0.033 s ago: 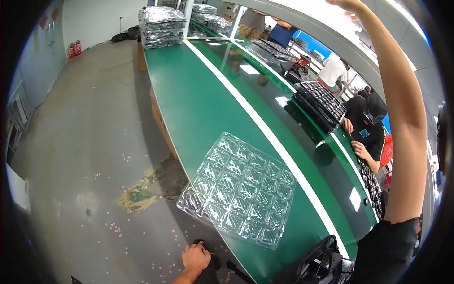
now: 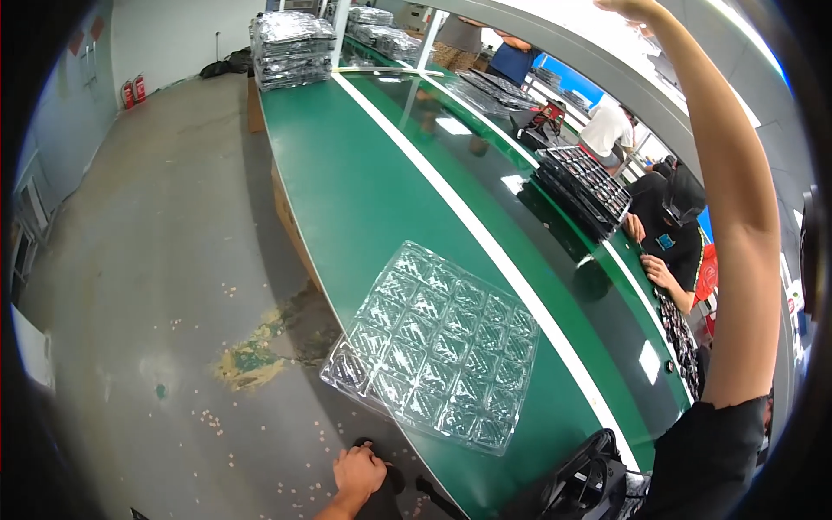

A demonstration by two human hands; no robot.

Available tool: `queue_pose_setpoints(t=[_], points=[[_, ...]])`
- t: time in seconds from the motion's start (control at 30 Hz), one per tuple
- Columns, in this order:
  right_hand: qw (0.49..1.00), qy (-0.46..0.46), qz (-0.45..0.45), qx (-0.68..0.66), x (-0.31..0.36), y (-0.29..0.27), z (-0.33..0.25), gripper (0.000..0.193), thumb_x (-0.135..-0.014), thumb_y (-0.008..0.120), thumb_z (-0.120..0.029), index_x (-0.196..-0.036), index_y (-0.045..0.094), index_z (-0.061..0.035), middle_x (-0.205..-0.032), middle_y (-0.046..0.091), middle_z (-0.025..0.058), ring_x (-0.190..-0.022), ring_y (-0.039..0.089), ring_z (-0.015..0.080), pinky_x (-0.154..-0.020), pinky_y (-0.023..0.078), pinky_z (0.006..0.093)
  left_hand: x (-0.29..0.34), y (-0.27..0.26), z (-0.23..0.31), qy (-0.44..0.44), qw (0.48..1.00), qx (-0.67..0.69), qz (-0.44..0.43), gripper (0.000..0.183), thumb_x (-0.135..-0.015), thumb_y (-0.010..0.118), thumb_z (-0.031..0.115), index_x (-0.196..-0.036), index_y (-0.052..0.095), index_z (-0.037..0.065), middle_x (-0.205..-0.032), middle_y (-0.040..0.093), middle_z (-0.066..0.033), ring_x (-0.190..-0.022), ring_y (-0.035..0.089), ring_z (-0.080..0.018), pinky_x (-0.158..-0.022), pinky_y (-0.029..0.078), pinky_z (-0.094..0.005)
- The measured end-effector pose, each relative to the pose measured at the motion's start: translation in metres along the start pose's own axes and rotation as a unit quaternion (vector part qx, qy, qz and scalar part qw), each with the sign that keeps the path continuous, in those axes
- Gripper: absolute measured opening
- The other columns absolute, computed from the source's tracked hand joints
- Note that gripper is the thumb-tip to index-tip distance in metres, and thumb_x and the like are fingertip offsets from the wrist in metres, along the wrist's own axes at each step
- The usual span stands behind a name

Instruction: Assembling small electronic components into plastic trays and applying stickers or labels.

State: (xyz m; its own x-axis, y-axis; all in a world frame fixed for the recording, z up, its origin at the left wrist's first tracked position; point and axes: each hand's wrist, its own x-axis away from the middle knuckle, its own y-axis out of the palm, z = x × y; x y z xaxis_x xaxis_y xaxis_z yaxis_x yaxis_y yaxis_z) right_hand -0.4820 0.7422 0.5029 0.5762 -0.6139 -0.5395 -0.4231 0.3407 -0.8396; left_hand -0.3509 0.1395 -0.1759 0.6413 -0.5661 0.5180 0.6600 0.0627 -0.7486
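Observation:
My left hand (image 2: 360, 469) is low down beside the near edge of the green table, its fingers curled closed. Whatever it may hold is hidden beneath it; dark shapes lie just behind it. A clear plastic tray (image 2: 438, 347) with a grid of square pockets lies on the table, its left corner sticking out past the edge. Raised high at the right, my right hand (image 2: 637, 10) reaches the top of the picture by a bright lamp. Its fingers are partly cut off there, so its grip does not show.
A dark belt strip (image 2: 555, 251) runs along the green table (image 2: 321, 182). Beyond it stand stacked black trays (image 2: 585, 191) and a co-worker in black (image 2: 667, 234) handling small parts. Wrapped stacks (image 2: 293, 52) sit at the far end. A black fan-like device (image 2: 589, 477) is near my right arm.
The whole view has shifted very slightly. Both hands and the clear tray otherwise stay as they were.

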Motion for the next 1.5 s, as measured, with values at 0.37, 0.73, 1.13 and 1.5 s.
queue_pose_setpoints(t=[0.37,0.73,1.13,1.5], points=[[0.975,-0.083,0.201,0.047,0.036,-0.044,0.005,0.047,-0.091,0.071,-0.034,-0.126,0.067,-0.0029,-0.112,0.072,0.0251,-0.099,0.069,0.0391,-0.089,0.056,0.0473,-0.011,0.004,0.022,0.055,0.998,-0.007,0.016,0.040,-0.089,0.054,0.029,-0.115,0.073,0.006,-0.120,0.071,-0.0092,-0.117,0.060,-0.0332,-0.103,0.045,-0.0468],[0.874,-0.331,-0.349,0.072,0.525,0.095,-0.136,0.117,-0.079,0.071,-0.072,-0.158,0.025,0.0019,-0.152,0.039,0.0349,-0.143,0.036,0.0543,-0.114,0.039,0.0578,-0.001,0.005,0.028,0.074,0.996,-0.003,0.040,0.033,-0.091,0.058,0.029,-0.102,0.078,0.006,-0.112,0.072,-0.0117,-0.114,0.062,-0.0314,-0.100,0.047,-0.0455],[0.889,-0.439,-0.105,-0.081,0.623,0.085,-0.145,0.048,-0.073,0.074,-0.013,-0.113,0.064,0.0106,-0.100,0.070,0.0314,-0.094,0.072,0.0470,-0.063,0.063,0.0499,0.007,0.046,0.038,0.160,0.984,-0.017,0.079,0.030,-0.086,0.070,0.034,-0.097,0.077,0.006,-0.109,0.074,-0.0157,-0.118,0.063,-0.0407,-0.094,0.052,-0.0494],[0.896,-0.312,0.315,0.020,0.630,-0.223,0.007,0.013,-0.076,0.066,-0.002,-0.087,0.071,-0.0068,-0.089,0.073,0.0127,-0.092,0.070,0.0338,-0.081,0.058,0.0461,0.037,0.072,0.064,0.219,0.960,-0.153,0.080,0.030,-0.082,0.069,0.026,-0.102,0.074,0.004,-0.103,0.075,-0.0175,-0.092,0.071,-0.0396,-0.085,0.058,-0.0481]])
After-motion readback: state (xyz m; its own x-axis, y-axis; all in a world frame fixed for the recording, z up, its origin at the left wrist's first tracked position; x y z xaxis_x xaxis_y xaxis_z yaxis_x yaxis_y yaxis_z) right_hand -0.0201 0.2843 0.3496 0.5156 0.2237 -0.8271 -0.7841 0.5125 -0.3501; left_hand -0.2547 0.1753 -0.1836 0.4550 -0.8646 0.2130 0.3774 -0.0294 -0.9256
